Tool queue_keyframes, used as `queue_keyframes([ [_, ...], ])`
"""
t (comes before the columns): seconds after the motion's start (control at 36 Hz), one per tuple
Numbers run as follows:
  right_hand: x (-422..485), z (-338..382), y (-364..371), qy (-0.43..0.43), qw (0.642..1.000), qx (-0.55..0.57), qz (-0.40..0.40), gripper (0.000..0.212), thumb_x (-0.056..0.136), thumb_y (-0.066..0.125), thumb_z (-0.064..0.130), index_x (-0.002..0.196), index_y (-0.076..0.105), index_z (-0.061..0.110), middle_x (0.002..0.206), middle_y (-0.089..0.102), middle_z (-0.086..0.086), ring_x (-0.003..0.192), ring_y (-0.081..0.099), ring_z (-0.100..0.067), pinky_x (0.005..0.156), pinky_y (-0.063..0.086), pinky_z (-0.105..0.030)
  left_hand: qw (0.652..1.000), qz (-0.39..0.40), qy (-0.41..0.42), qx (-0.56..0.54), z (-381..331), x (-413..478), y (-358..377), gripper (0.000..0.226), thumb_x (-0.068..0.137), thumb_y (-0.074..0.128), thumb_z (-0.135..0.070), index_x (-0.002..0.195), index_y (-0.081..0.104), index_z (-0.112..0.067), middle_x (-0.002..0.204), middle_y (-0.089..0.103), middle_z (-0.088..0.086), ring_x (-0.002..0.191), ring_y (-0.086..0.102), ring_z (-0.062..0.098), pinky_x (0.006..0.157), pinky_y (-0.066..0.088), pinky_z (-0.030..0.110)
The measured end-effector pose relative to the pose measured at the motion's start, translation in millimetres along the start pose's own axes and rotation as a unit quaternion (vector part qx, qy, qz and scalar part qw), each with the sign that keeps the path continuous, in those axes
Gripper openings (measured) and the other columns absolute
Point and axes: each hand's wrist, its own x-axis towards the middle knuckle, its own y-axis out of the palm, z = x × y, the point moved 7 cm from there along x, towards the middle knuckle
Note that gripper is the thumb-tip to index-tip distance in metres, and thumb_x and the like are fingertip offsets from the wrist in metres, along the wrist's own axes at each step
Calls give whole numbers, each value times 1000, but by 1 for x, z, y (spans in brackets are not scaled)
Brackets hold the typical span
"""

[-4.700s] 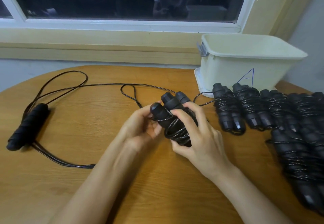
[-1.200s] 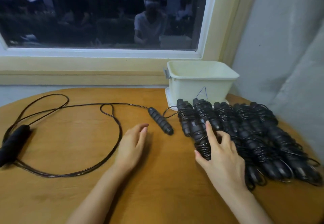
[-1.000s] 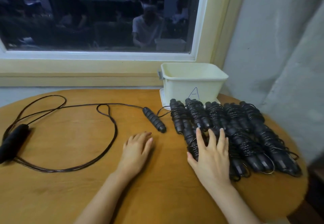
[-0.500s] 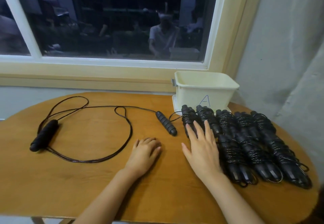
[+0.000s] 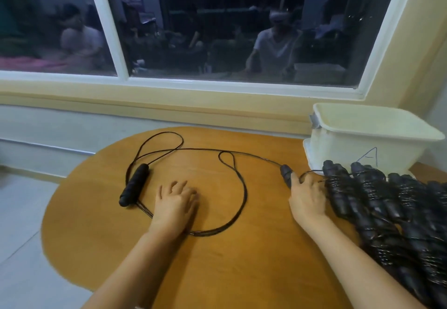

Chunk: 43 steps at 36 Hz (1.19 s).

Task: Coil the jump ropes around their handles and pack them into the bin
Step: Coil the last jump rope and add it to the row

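Right of centre, right hand: fingers curled round right handle.
Left hand: relaxed on table, empty.
Cord: likely light, limp, tangle-prone.
Grip: stiff handles.

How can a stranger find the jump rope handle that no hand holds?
Look at the wooden table under the window. Left of the left hand lies a black handle. Unlike the coiled ropes at the right, its cord lies unwound.

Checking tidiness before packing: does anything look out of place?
One black jump rope sprawls uncoiled across the rounded wooden table, cord in loose loops; the other black ropes lie coiled beside the cream plastic bin. The right hand grips one handle.
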Motion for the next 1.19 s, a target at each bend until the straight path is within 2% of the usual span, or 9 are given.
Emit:
queue_keyframes([
  [0.22,9,30,16,-54,983,173,3,57,102,44,21,155,24,18,117,32,-8,87,48,-21,69,38,-28,962,-46,-256,82,101,17,-16,57,99,36,-9,151,21,-26,155,19,20,129,34,43,106,29,48],
  [0.31,10,34,16,-42,961,272,30,54,104,42,21,155,25,16,114,29,-5,88,49,-20,77,41,-26,961,-59,-258,83,114,20,-21,56,95,38,-4,147,25,-20,133,44,17,113,45,37,91,38,41],
  [0.44,13,37,2,-14,901,431,36,44,104,41,21,148,41,22,110,49,-11,66,49,-14,48,34,-16,956,-130,-247,-93,108,28,-40,54,95,46,-3,146,31,-11,118,55,25,100,56,43,75,49,49],
  [0.5,6,38,-10,-19,867,497,25,43,104,41,18,146,41,23,114,53,-9,83,59,-21,58,46,-23,943,-137,-235,-190,86,28,-47,55,96,51,-4,147,31,-9,122,57,26,101,59,43,75,51,49],
  [0.64,-24,52,-28,-25,757,651,56,39,104,43,19,142,38,30,114,56,3,95,58,-14,71,46,-25,769,37,-253,-586,0,15,-28,65,95,59,-6,151,26,-6,119,61,24,97,68,31,65,54,34],
  [0.72,-44,56,-26,-22,727,683,68,30,104,46,20,130,39,32,113,56,5,96,59,-11,69,45,-20,700,107,-245,-663,-52,6,-9,46,94,58,-2,137,44,8,114,65,27,104,68,34,83,57,41],
  [0.81,-63,55,-16,-12,711,698,81,28,101,53,21,123,40,34,119,56,4,102,61,-16,80,52,-28,655,134,-246,-702,-91,-5,10,31,96,55,0,124,53,13,109,66,28,94,67,33,73,57,37],
  [0.97,-87,29,7,19,724,684,80,34,94,66,33,120,44,33,122,57,8,106,63,-16,89,56,-40,691,185,-222,-663,-135,-24,29,25,98,53,-4,119,59,7,98,66,18,77,63,24,52,52,26],
  [1.19,-98,-5,0,-25,816,576,45,30,107,38,26,122,63,21,119,51,13,111,55,-7,100,49,-34,732,212,-210,-612,-147,-32,48,70,76,83,-19,134,50,1,114,68,14,102,66,28,74,57,35],
])
